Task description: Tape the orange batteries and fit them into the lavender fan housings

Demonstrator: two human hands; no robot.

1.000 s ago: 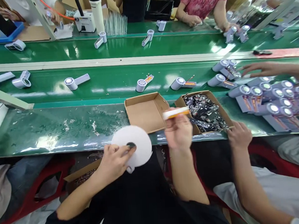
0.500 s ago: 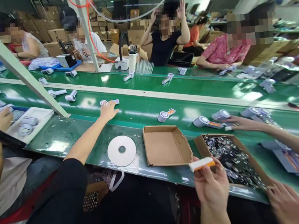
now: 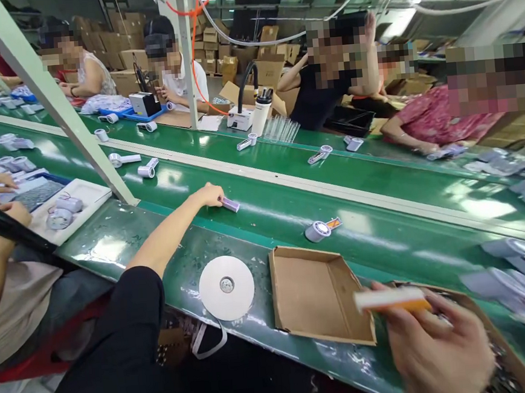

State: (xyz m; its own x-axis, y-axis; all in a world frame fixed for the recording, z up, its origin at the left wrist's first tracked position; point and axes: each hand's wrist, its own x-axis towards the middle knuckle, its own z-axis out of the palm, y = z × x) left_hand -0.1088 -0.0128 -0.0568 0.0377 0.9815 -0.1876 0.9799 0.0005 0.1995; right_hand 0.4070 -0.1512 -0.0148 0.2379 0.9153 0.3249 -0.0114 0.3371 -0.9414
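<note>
The left hand (image 3: 208,196) stretches out over the green conveyor belt (image 3: 382,211), closed around a small lilac part (image 3: 230,204) whose end pokes out past the fingers. Nearer than the belt, on the bench edge, lies a white tape roll (image 3: 226,288), with an open cardboard tray (image 3: 318,295) just beside it. Past the tray's far corner the right hand (image 3: 438,352) pinches a white-and-orange stick (image 3: 391,299). Beyond the tray, a small grey fan unit (image 3: 318,231) rides the belt.

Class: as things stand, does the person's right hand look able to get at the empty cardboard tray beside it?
Probably yes: the right hand is next to the cardboard tray, but its fingers already hold an orange-and-white part.
</note>
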